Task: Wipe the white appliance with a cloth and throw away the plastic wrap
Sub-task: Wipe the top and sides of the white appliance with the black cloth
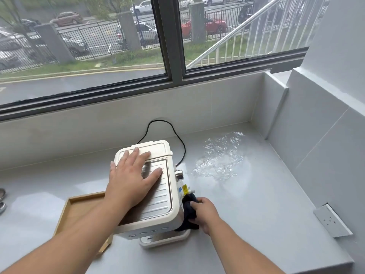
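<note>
The left hand (130, 182) lies flat on the white appliance (158, 204); the right hand (205, 214) grips a cloth (189, 205) (wooden tray (79, 210) alongside).

— Clothing on the arms?
— Bare to the frame edge: left forearm (69, 234) and right forearm (237, 248).
— Hands?
— Bare as well, left hand (132, 180) and right hand (205, 214); five fingers (136, 153) show on the left.

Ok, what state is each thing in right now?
White appliance: upright on counter.
Left hand: flat on its top.
Cloth: bunched against appliance's right side.
Right hand: grips the cloth.
Plastic wrap: crumpled on counter, untouched.
Cord: looped behind appliance, plug unseen.
</note>
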A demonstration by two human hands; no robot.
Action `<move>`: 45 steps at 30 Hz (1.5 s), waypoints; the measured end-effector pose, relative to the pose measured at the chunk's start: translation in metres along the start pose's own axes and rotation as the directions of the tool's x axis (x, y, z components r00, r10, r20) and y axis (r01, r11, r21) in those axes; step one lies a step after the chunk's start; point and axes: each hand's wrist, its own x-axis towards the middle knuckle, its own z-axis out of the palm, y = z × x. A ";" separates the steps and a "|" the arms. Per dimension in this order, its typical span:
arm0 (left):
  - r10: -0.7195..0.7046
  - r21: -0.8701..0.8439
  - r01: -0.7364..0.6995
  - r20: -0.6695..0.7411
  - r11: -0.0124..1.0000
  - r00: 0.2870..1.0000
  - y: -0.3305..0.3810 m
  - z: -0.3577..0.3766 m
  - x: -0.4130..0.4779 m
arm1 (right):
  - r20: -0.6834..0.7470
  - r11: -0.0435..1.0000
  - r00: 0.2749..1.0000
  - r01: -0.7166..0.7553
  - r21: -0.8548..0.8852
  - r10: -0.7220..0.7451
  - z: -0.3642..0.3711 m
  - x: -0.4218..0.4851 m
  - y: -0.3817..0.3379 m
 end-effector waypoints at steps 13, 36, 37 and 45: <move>0.006 -0.022 -0.006 -0.031 1.000 0.999 -0.001 0.004 0.000 | 0.124 0.998 0.991 -0.055 -0.007 0.055 -0.005 0.039 -0.039; -0.029 0.004 0.029 -0.019 1.000 0.999 0.004 0.001 -0.001 | 0.103 0.949 0.984 0.167 -0.267 -0.144 0.039 0.053 -0.117; -0.030 0.003 0.031 -0.014 1.000 0.999 0.005 0.000 -0.002 | 0.104 0.956 0.984 0.169 -0.238 -0.148 0.041 0.050 -0.120; -0.037 -0.001 0.037 -0.005 0.999 0.999 0.007 -0.001 -0.001 | 0.118 0.975 0.976 0.194 -0.104 -0.181 0.047 0.030 -0.133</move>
